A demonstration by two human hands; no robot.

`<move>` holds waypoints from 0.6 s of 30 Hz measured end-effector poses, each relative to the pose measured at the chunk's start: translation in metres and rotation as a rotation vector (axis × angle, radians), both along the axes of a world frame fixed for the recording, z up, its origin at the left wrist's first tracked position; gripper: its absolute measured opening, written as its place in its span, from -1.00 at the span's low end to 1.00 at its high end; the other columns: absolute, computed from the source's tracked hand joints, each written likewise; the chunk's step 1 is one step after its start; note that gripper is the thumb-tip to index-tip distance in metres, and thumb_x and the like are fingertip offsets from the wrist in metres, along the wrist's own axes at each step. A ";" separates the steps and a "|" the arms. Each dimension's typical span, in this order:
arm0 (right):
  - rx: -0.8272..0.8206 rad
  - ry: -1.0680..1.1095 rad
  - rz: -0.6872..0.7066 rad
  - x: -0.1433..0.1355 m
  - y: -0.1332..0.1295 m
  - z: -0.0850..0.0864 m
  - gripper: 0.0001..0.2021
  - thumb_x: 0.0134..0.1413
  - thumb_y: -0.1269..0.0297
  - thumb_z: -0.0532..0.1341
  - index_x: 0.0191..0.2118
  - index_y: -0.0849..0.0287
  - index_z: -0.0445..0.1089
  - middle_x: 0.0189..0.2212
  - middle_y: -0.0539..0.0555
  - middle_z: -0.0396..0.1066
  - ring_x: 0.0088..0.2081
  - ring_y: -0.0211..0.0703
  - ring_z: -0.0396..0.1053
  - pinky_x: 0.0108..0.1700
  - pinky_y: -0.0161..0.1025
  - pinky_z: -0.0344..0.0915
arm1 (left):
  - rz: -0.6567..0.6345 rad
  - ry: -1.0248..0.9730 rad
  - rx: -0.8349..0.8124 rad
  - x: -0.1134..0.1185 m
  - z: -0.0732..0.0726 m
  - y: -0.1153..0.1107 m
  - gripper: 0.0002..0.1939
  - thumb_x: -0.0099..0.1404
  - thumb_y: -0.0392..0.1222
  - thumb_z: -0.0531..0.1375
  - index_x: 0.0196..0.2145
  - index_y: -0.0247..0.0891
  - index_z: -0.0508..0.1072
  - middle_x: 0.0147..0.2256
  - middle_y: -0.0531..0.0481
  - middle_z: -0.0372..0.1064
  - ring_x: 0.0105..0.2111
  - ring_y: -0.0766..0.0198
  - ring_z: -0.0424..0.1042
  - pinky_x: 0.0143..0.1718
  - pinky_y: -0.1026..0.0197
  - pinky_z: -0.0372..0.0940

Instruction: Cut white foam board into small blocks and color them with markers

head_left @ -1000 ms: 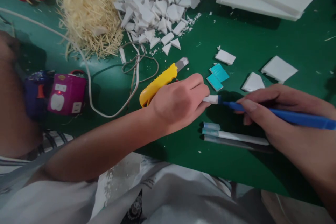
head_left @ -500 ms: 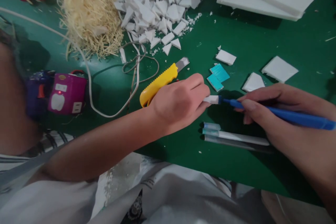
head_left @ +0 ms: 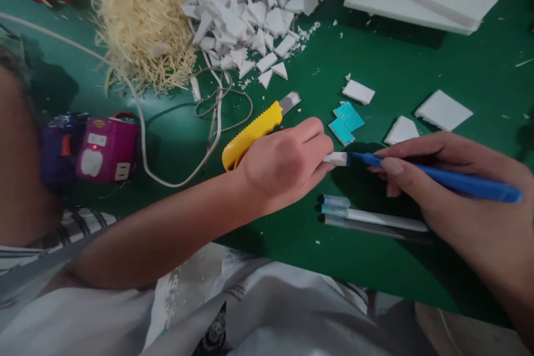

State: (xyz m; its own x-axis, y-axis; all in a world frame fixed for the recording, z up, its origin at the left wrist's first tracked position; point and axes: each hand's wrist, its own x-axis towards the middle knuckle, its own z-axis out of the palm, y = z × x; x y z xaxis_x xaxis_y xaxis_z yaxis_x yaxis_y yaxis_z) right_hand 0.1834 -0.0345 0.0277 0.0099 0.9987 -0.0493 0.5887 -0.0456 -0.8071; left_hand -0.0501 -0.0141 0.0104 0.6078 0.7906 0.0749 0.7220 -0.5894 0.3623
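I pinch one small white foam block in my left hand, fingers closed on its sides, its right end blue; my right hand clamps one slim blue pen, tip at that end. Just beyond lie two flat turquoise pieces and three angular white scraps. One ridged yellow cutter sits beside my left hand. Smooth green table stretches from there to the straight-edged foam sheets.

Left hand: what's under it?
The left hand partly covers a yellow utility knife, blade visible. A blue-ended white foam piece sticks out; its held end is hidden.
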 end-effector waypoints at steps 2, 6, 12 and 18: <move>-0.035 0.029 0.032 -0.001 0.001 0.002 -0.82 0.17 0.05 0.42 -0.43 -0.09 0.57 -0.56 -0.08 0.51 -0.56 -0.16 0.43 -0.52 -0.21 0.36 | 0.004 0.000 0.002 0.000 0.000 0.000 -0.84 0.54 -0.18 0.20 -0.15 -0.24 0.58 -0.13 -0.03 0.53 -0.22 0.23 0.60 -0.30 0.24 0.40; -0.023 0.051 0.038 -0.001 0.000 0.004 -0.89 0.14 0.12 0.44 -0.39 -0.10 0.59 -0.53 -0.08 0.52 -0.53 -0.15 0.43 -0.45 -0.18 0.42 | 0.007 0.004 0.005 0.000 0.000 0.000 -0.84 0.54 -0.18 0.20 -0.15 -0.24 0.57 -0.14 -0.03 0.53 -0.20 0.23 0.60 -0.29 0.25 0.40; 0.043 0.047 0.091 0.003 -0.001 -0.005 -0.80 0.16 0.04 0.45 -0.44 -0.08 0.58 -0.59 -0.06 0.48 -0.61 -0.17 0.36 -0.60 -0.21 0.25 | 0.019 0.034 -0.020 0.001 0.002 0.000 -0.85 0.54 -0.16 0.21 -0.13 -0.22 0.58 -0.12 -0.02 0.53 -0.20 0.23 0.60 -0.30 0.25 0.39; 0.031 0.075 0.070 0.003 0.001 -0.008 -0.90 0.13 0.10 0.44 -0.39 -0.11 0.62 -0.56 -0.07 0.50 -0.57 -0.17 0.38 -0.53 -0.21 0.30 | 0.008 0.017 -0.024 0.001 0.001 0.001 -0.83 0.54 -0.17 0.20 -0.14 -0.25 0.58 -0.12 -0.04 0.53 -0.19 0.21 0.61 -0.29 0.23 0.40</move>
State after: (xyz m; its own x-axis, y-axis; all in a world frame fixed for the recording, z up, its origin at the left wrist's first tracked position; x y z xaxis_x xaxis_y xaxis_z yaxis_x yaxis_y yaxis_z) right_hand 0.1864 -0.0332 0.0196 -0.0628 0.9979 -0.0166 0.5272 0.0191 -0.8495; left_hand -0.0494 -0.0129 0.0116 0.6022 0.7971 0.0451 0.7332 -0.5745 0.3638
